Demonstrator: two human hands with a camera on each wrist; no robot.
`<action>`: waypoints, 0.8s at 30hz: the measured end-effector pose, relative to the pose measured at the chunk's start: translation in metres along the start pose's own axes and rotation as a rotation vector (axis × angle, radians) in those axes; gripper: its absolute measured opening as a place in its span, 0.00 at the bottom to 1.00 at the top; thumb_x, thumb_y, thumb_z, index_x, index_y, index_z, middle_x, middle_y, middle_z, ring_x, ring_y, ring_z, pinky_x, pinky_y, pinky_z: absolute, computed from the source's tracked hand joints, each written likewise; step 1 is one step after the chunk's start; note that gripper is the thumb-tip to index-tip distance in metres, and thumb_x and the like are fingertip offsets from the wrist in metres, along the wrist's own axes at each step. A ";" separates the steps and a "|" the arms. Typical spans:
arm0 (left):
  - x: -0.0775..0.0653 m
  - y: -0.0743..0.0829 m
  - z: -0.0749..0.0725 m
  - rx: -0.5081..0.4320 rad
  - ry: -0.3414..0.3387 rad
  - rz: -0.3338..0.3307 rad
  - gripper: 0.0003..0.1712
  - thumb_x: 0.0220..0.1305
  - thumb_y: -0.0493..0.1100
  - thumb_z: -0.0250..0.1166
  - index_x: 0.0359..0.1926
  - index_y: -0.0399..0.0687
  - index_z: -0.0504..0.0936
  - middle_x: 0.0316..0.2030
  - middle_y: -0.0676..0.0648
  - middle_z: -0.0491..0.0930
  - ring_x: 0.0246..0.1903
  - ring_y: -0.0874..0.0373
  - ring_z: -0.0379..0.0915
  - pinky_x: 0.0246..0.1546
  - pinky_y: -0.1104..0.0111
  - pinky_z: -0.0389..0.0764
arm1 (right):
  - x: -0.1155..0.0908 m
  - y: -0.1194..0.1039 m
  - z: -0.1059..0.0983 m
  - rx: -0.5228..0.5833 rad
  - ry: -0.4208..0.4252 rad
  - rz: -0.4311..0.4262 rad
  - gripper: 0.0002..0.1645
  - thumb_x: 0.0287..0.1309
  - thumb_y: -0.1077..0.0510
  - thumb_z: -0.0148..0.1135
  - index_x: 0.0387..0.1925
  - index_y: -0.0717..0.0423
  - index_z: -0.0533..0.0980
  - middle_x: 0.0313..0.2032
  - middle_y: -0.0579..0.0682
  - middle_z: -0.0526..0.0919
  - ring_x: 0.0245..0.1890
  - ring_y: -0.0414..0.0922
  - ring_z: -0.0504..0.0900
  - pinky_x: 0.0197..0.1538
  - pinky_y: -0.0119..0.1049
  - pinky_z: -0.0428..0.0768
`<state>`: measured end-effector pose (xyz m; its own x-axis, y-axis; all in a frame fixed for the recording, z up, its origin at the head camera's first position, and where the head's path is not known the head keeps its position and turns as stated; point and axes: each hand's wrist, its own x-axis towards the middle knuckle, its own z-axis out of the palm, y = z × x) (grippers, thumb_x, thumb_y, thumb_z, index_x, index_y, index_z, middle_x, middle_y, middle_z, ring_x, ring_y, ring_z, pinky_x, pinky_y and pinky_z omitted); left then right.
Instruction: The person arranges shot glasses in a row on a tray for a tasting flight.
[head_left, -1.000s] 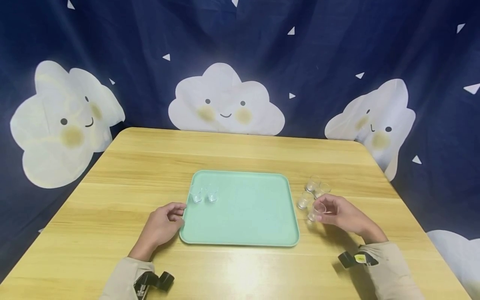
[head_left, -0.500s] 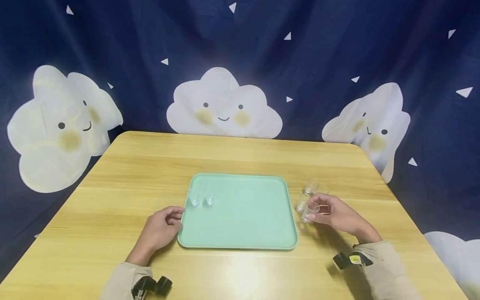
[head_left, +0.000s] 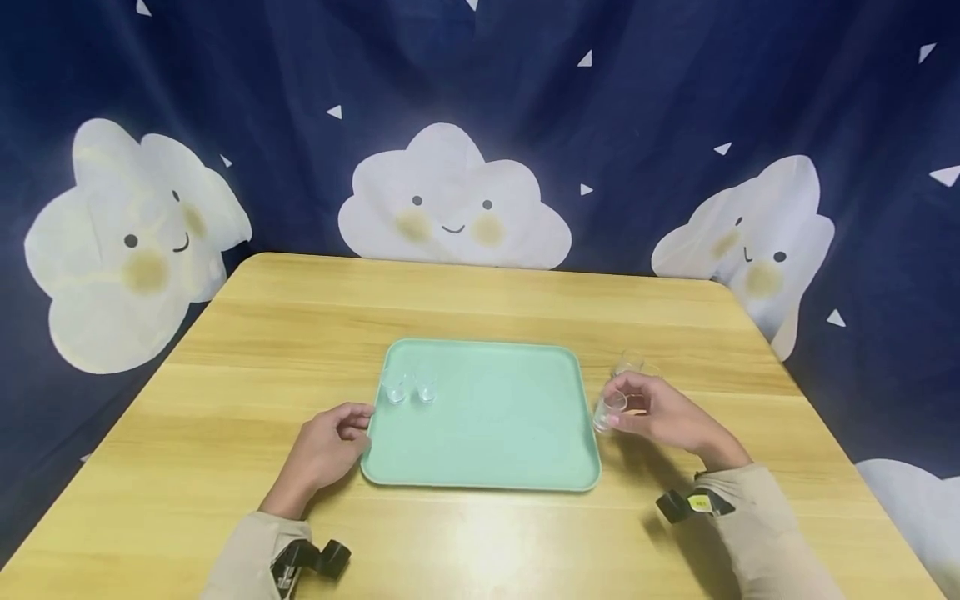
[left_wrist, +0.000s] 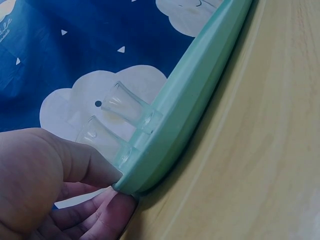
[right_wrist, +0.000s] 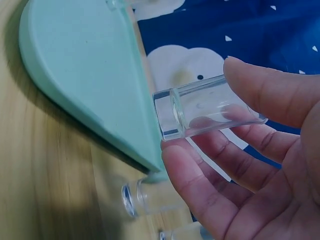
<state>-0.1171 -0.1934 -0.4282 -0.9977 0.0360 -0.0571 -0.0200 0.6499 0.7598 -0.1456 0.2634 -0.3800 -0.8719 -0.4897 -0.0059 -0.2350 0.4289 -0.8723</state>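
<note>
A mint-green tray (head_left: 510, 425) lies in the middle of a wooden table (head_left: 285, 333). Two small clear glasses (head_left: 395, 389) (head_left: 426, 387) stand upright near the tray's left edge, also seen in the left wrist view as glasses (left_wrist: 131, 107) (left_wrist: 102, 140). My left hand (head_left: 358, 425) holds the tray's left rim (left_wrist: 200, 90), thumb above and fingers below it. My right hand (head_left: 618, 412) pinches another small clear glass (head_left: 609, 411) between thumb and fingers, lifted and tilted beside the tray's right edge. The right wrist view shows that held glass (right_wrist: 210, 107) lying sideways in the fingers (right_wrist: 190, 170).
More small glasses (head_left: 628, 362) stand on the table to the right of the tray, partly hidden behind my right hand; one such glass (right_wrist: 150, 195) shows below the held one. A dark blue cloud-print curtain (head_left: 450, 200) hangs behind the table.
My right hand has lifted one glass from the group on the right and carried it left, up to the tray's right edge. The left hand stays on the tray's rim.
</note>
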 end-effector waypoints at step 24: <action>0.001 0.001 0.001 -0.013 0.001 -0.008 0.21 0.56 0.34 0.60 0.53 0.39 0.80 0.42 0.46 0.82 0.37 0.57 0.76 0.42 0.63 0.75 | 0.030 -0.018 0.016 0.021 -0.042 -0.009 0.17 0.56 0.64 0.67 0.45 0.68 0.73 0.44 0.58 0.77 0.46 0.51 0.79 0.51 0.41 0.78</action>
<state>-0.1181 -0.1920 -0.4283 -0.9976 0.0299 -0.0630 -0.0292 0.6406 0.7673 -0.1608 0.2291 -0.3724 -0.8508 -0.5251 -0.0186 -0.2332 0.4091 -0.8822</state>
